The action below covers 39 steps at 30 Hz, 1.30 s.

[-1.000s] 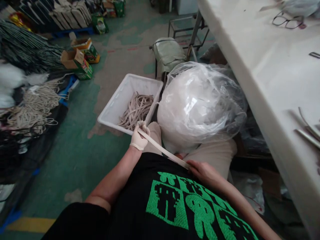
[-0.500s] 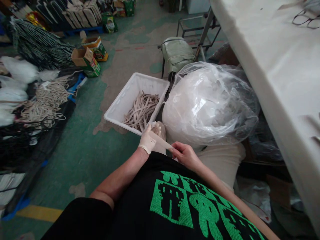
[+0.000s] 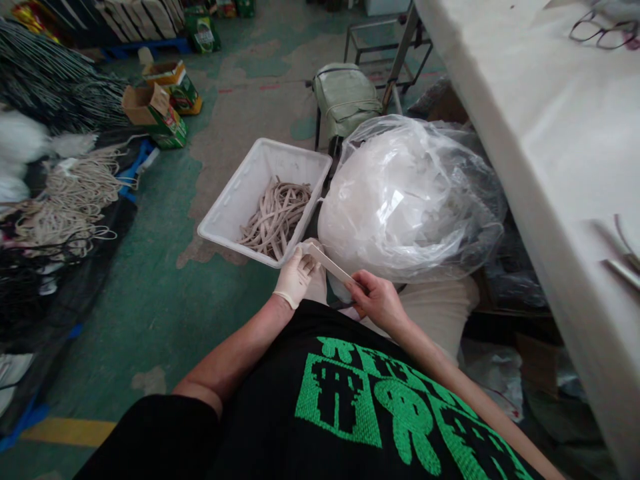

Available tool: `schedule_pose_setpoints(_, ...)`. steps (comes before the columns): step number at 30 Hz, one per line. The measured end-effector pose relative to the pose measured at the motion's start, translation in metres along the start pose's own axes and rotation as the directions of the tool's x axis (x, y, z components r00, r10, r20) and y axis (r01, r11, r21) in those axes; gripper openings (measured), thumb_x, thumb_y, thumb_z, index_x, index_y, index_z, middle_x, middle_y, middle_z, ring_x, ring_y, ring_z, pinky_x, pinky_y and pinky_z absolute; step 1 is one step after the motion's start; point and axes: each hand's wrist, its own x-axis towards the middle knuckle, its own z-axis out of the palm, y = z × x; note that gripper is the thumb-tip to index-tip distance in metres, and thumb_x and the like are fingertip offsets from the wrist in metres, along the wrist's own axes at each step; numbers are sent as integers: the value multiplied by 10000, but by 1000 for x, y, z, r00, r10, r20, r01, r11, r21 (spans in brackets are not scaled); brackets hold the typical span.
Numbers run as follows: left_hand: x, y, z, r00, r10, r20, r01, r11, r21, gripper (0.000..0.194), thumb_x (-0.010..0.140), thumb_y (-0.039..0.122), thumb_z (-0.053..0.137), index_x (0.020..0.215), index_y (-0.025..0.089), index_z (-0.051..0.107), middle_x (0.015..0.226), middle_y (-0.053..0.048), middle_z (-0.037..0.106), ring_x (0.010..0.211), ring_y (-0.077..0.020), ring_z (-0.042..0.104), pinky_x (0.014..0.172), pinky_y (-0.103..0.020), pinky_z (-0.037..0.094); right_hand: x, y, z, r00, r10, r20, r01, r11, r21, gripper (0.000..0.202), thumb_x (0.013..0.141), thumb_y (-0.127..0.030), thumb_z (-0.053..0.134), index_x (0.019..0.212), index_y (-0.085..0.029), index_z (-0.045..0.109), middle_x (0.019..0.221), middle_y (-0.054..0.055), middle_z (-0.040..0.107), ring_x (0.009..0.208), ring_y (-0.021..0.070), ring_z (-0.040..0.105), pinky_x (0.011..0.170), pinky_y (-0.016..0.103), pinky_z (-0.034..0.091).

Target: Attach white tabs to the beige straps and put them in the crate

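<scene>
My left hand (image 3: pixel 295 275), in a thin whitish glove, has its fingers closed at the far end of a flat pale strip (image 3: pixel 331 264). Bare and pinched, my right hand (image 3: pixel 376 297) grips the strip's near end, so it runs slantwise between both hands above my lap. A small pinkish piece shows below my right fingers; its kind is unclear. Just beyond my left hand stands a white plastic bin (image 3: pixel 226 212) with a tangled heap of beige flat straps (image 3: pixel 276 217) in it. Against my knees rests a big clear plastic bag (image 3: pixel 400 200) stuffed with white material.
A pale-covered table (image 3: pixel 545 127) runs along the right, with eyeglasses (image 3: pixel 603 32) on top. Ahead are a green-covered stool (image 3: pixel 345 93) and a metal frame. Cardboard boxes (image 3: pixel 153 110), cord bundles (image 3: pixel 70 193) and dark rods (image 3: pixel 55 83) lie to the left.
The view has shifted slightly, moving the surroundings left in the picture. The strip has turned between my hands and now shows more edge-on. Both hands keep their hold.
</scene>
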Motion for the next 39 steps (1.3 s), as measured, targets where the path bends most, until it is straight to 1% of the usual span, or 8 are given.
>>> schedule_pose_setpoints(13,6,-3,-6,999,7,39,-8,1000,16,219,989,249,544,949,147,734,910,-73,768,798,-130,706,753,-234,519,1,4,-1,999,20,39,-16,997,-81,274,910,-432,524,750,-224,601,596,-13,587,545,149,523,530,250,344)
schedule_pose_setpoints(19,0,-16,-10,997,-33,75,26,995,98,169,947,273,618,1016,158,721,975,-84,771,845,-155,717,787,-257,514,20,-13,4,989,63,137,-46,992,-120,239,922,-358,540,742,-217,608,602,-9,634,524,139,542,516,247,334)
schedule_pose_setpoints(22,-4,-19,-9,994,-50,98,41,994,99,154,909,257,669,1031,176,713,966,-65,769,823,-158,711,805,-276,516,29,-28,-2,983,22,183,-5,995,-95,180,936,-337,542,906,-208,663,652,-1,672,548,145,570,527,253,361)
schedule_pose_setpoints(26,-4,-9,-5,996,-83,28,82,996,36,132,928,257,635,963,163,722,970,-72,762,846,-150,702,811,-259,513,24,-44,-27,983,-61,175,64,998,-13,376,939,-331,536,1285,-197,592,708,5,697,577,164,616,537,267,414)
schedule_pose_setpoints(28,-6,-7,-2,995,-90,35,90,996,19,148,922,272,647,988,165,725,1000,-78,759,872,-156,701,823,-263,514,23,-51,-34,988,-77,132,85,995,-58,393,938,-297,521,1318,-215,580,729,7,711,590,168,633,553,274,431)
schedule_pose_setpoints(32,-12,-13,4,993,-54,108,48,997,54,277,838,269,753,1103,203,706,950,-43,760,789,-162,701,779,-283,518,35,-59,-29,988,-96,118,118,973,-200,420,910,-241,552,1328,-217,585,780,25,744,633,188,660,571,285,438)
schedule_pose_setpoints(35,-11,-9,5,996,-36,86,35,999,15,218,865,240,720,1076,188,708,937,-44,762,780,-151,701,776,-273,520,37,-60,-35,984,-108,145,131,978,-160,462,919,-292,584,1370,-198,554,804,37,748,632,188,657,557,286,444)
schedule_pose_setpoints(39,-9,-1,5,997,-73,33,75,996,-56,166,965,235,579,962,135,713,912,-74,762,812,-133,706,792,-253,530,27,-64,-53,990,-133,43,137,984,-111,453,943,-303,559,1389,-228,548,766,14,729,594,171,637,559,290,451)
